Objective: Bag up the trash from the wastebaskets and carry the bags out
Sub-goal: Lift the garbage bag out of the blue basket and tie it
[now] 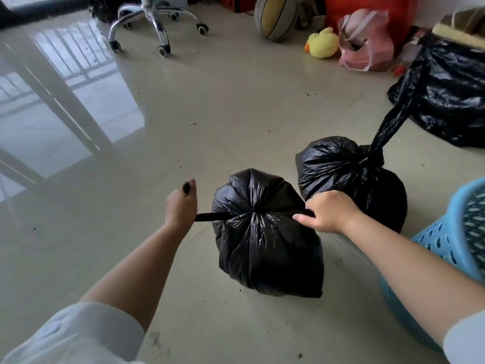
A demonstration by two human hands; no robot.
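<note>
Two black bags sit on the floor: my left hand (181,204) and right hand (329,212) each grip a tail of the near bag (265,248), cinching its knot, while the bag at one o'clock (341,169) is already tied. Carrying out remains, I judge. Glossy, gritty tile floor (210,101); blue wastebasket (451,232) at three o'clock, chair base (157,24) at eleven.

Single head-worn wide-angle view, looking forward and steeply down at the floor (183,106), with both forearms entering from the bottom edge. Close range: the near black bag (265,240) sits just below centre between the left hand (181,203) and right hand (328,211), while the chair base (154,24) and basketball (275,17) mark the far top edge. Wide lens bends lines near the frame edges.
</note>
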